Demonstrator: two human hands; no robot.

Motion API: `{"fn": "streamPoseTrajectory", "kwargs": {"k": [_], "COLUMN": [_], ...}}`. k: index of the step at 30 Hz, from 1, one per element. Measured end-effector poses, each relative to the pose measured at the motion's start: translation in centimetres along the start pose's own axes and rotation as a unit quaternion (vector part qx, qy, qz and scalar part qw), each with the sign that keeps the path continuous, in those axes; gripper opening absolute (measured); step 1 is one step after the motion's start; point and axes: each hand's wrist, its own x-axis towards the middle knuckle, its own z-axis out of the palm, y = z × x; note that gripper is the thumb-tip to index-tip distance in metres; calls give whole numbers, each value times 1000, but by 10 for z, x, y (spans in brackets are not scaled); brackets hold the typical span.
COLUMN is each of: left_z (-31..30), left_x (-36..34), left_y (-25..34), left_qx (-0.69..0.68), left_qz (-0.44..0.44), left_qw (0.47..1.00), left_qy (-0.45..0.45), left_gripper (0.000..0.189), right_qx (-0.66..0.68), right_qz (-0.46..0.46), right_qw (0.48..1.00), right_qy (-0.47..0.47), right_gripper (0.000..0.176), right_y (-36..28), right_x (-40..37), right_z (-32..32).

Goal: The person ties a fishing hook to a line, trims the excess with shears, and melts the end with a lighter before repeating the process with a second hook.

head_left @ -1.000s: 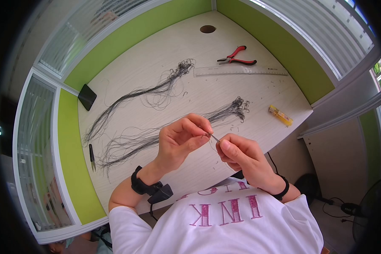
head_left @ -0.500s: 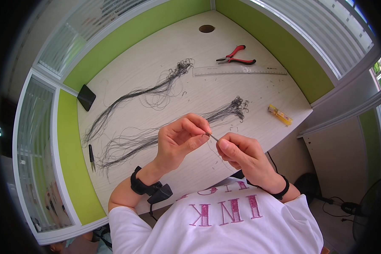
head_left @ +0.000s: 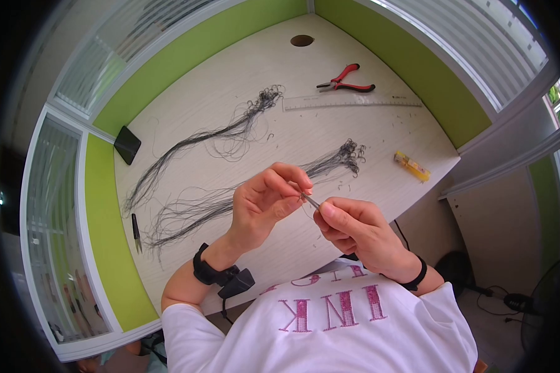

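Note:
Near the desk's front, my left hand (head_left: 264,198) is closed in a pinch, its thumb and index finger at the tip of a thin metal tool; what they hold is too small to name. My right hand (head_left: 358,235) is wrapped round that thin metal tool (head_left: 310,201), which points left toward my left fingertips. A fine dark thread hangs by the tool's tip. Just behind my hands lies a bundle of dark threads with hooked ends (head_left: 336,160). A second such bundle (head_left: 199,138) lies farther back on the left.
Red-handled pliers (head_left: 348,81) and a clear ruler (head_left: 354,102) lie at the back right of the desk (head_left: 230,68). A yellow container (head_left: 412,166) is at the right. Left are a black-handled tool (head_left: 135,233) and a dark flat object (head_left: 127,145). Green partitions border the desk.
The tool's two thin arms now show more plainly between my hands. My left index finger has lifted slightly, and the loose thread below the tip hangs differently.

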Motion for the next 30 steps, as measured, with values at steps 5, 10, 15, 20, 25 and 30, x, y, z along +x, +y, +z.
{"fn": "streamPoseTrajectory", "kwargs": {"k": [5, 10, 15, 20, 25, 30], "left_z": [-2, 4, 8, -2, -2, -3], "left_x": [1, 1, 1, 0, 0, 0], "left_y": [-2, 2, 2, -4, -5, -4], "left_qx": [-20, -9, -21, -80, -82, -84], "left_qz": [22, 5, -16, 8, 9, 5], "left_qw": [999, 1000, 999, 997, 997, 996], "left_qy": [-13, 9, 45, 13, 11, 11], "left_gripper": [9, 7, 11, 6, 6, 6], "right_qx": [6, 7, 27, 31, 28, 26], "right_qz": [6, 7, 17, 22, 21, 21], "right_qw": [1000, 1000, 999, 999, 999, 999], "right_qy": [-14, -5, -13, -7, -2, 0], "right_gripper": [37, 37, 38, 38, 38, 38], "right_y": [1, 0, -1, -2, -2, -3], "right_x": [0, 0, 1, 1, 1, 1], "right_z": [1, 2, 4, 5, 6, 6]}}
